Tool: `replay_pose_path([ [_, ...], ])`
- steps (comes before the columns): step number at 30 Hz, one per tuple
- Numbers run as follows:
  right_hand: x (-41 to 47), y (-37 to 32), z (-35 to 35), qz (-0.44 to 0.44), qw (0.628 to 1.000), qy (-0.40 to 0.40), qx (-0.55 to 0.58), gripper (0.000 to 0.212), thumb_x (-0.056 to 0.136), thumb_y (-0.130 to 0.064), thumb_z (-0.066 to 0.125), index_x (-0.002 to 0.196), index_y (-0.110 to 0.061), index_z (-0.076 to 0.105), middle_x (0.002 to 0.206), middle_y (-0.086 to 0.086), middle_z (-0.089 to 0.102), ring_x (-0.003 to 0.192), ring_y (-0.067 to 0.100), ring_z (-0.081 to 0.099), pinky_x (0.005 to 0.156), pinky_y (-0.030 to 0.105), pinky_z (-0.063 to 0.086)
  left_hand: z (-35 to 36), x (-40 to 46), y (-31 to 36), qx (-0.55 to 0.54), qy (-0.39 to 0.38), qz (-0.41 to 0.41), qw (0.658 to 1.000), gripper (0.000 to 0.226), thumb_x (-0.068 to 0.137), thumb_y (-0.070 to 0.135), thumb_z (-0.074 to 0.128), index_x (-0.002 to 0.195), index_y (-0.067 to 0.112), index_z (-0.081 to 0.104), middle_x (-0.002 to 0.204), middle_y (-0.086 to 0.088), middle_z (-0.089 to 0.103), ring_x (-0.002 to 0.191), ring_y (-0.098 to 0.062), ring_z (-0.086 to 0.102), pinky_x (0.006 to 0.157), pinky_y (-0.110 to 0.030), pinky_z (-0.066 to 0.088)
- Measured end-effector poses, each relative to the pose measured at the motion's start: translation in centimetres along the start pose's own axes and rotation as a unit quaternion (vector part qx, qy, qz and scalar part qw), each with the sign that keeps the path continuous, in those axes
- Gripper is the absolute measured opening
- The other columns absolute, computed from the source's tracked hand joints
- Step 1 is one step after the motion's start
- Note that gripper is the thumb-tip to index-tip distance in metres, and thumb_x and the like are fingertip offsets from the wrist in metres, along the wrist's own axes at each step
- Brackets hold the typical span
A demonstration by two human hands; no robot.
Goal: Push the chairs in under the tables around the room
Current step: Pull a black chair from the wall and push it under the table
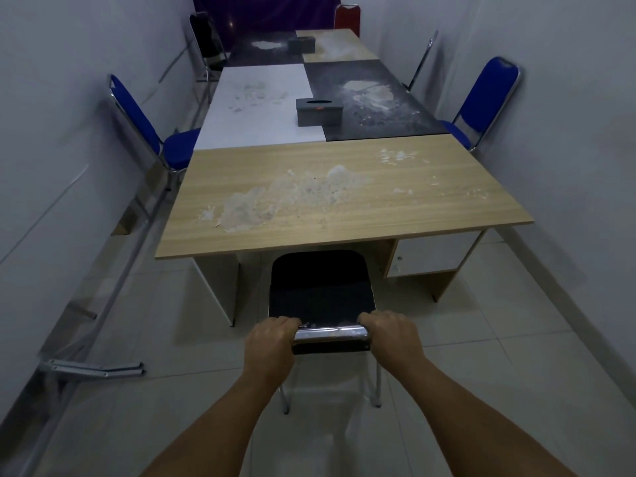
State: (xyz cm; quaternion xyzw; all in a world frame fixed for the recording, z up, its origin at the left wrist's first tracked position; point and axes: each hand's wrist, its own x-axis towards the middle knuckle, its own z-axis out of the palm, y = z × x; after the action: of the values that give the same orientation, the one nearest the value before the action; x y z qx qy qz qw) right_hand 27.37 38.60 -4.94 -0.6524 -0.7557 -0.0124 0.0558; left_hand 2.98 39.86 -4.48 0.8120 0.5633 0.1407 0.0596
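Observation:
A black chair (321, 290) with a chrome frame stands at the near end of the wooden table (447, 187), its seat front just under the table edge. My left hand (272, 342) grips the left end of the chair's chrome top rail and my right hand (389, 335) grips the right end. A blue chair (137, 118) stands on the left side, its seat edge meeting the tables. Another blue chair (488, 94) is on the right. Farther back are a black chair (206, 39), a red chair (347, 17) and a chair (425, 58) seen edge-on.
More tables, white (254, 132), dark (406, 122) and wooden, run to the far wall, with two grey tissue boxes (318, 111) on them. Metal bars (96, 368) lie along the left wall. White walls stand close on both sides. Pale tiled floor lies around me.

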Motion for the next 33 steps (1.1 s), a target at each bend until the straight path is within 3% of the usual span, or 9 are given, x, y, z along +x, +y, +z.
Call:
replay_pose_path([
  [8,4.2,1.6,0.1,-0.007,1.000,-0.021,0.005,0.027,0.066,-0.015,0.082,0.076,-0.028,0.061,0.061,-0.009,0.057,0.050,0.009,0.049,0.046,0.022,0.037,1.2,4.2,-1.1,0.003,-0.007,-0.003,1.000,0.036,0.058,0.001,0.080,0.087,0.020,0.069,0.073,0.005,0.065,0.063,-0.017,0.059,0.056,-0.030,0.049],
  [11,5.9,3.0,0.4,-0.061,0.997,-0.017,0.036,0.045,0.075,-0.047,0.076,0.114,-0.027,0.065,0.111,-0.002,0.069,0.094,0.017,0.064,0.076,0.032,0.052,1.5,5.6,-1.4,0.013,-0.013,-0.008,1.000,0.034,0.058,0.003,0.079,0.085,0.021,0.068,0.073,0.005,0.064,0.064,-0.018,0.058,0.055,-0.032,0.049],
  [13,6.7,3.2,0.3,-0.065,0.995,-0.016,0.071,0.079,0.073,-0.077,0.060,0.133,-0.026,0.056,0.136,0.001,0.058,0.120,0.021,0.055,0.094,0.041,0.047,1.8,6.5,-1.8,0.016,-0.010,-0.011,1.000,0.034,0.058,0.004,0.079,0.086,0.020,0.068,0.073,0.004,0.064,0.064,-0.019,0.059,0.054,-0.032,0.049],
  [15,7.6,3.0,0.1,-0.041,0.994,-0.011,0.105,0.091,0.075,-0.090,0.037,0.140,-0.027,0.050,0.146,0.000,0.048,0.132,0.022,0.044,0.103,0.043,0.038,2.0,7.6,-2.2,0.018,-0.007,-0.012,1.000,0.033,0.060,0.008,0.081,0.088,0.020,0.069,0.076,0.004,0.066,0.066,-0.019,0.060,0.056,-0.032,0.050],
  [20,10.0,3.4,0.0,0.022,0.988,0.033,0.151,0.088,0.086,-0.082,0.009,0.144,-0.027,0.045,0.150,0.001,0.043,0.141,0.020,0.032,0.112,0.043,0.026,2.7,10.2,-2.4,0.027,0.000,0.001,1.000,0.040,0.054,0.005,0.082,0.090,0.018,0.070,0.076,0.002,0.066,0.066,-0.021,0.060,0.055,-0.031,0.048],
  [24,11.9,4.5,0.7,0.049,0.987,0.075,0.135,0.081,0.092,-0.075,0.014,0.140,-0.021,0.051,0.147,0.006,0.048,0.141,0.025,0.033,0.114,0.048,0.027,2.8,12.7,-2.4,0.007,0.015,0.045,0.999,0.043,0.054,0.006,0.079,0.096,0.016,0.071,0.080,-0.001,0.067,0.070,-0.024,0.063,0.058,-0.032,0.050],
  [28,13.5,5.7,1.3,0.050,0.987,0.101,0.115,0.072,0.094,-0.068,0.028,0.137,-0.018,0.055,0.143,0.010,0.052,0.140,0.029,0.035,0.113,0.051,0.027,2.9,14.4,-2.1,-0.013,0.038,0.070,0.997,0.066,0.063,0.044,0.083,0.120,0.015,0.065,0.108,-0.003,0.068,0.100,-0.026,0.063,0.084,-0.041,0.054],
  [30,14.4,6.1,1.4,0.050,0.987,0.107,0.110,0.070,0.094,-0.066,0.032,0.137,-0.017,0.055,0.143,0.010,0.052,0.140,0.030,0.035,0.114,0.050,0.025,3.1,15.1,-1.7,-0.021,0.057,0.064,0.996,0.079,0.070,0.069,0.069,0.128,0.016,0.060,0.123,-0.002,0.064,0.115,-0.023,0.057,0.099,-0.044,0.046],
  [33,15.8,6.9,1.4,0.048,0.987,0.117,0.103,0.066,0.093,-0.063,0.036,0.134,-0.015,0.057,0.139,0.010,0.055,0.138,0.031,0.036,0.113,0.050,0.024,3.3,16.3,-1.1,-0.058,0.098,0.035,0.993,0.075,0.088,0.070,0.040,0.138,0.015,0.052,0.137,-0.003,0.056,0.129,-0.023,0.047,0.109,-0.047,0.035],
])
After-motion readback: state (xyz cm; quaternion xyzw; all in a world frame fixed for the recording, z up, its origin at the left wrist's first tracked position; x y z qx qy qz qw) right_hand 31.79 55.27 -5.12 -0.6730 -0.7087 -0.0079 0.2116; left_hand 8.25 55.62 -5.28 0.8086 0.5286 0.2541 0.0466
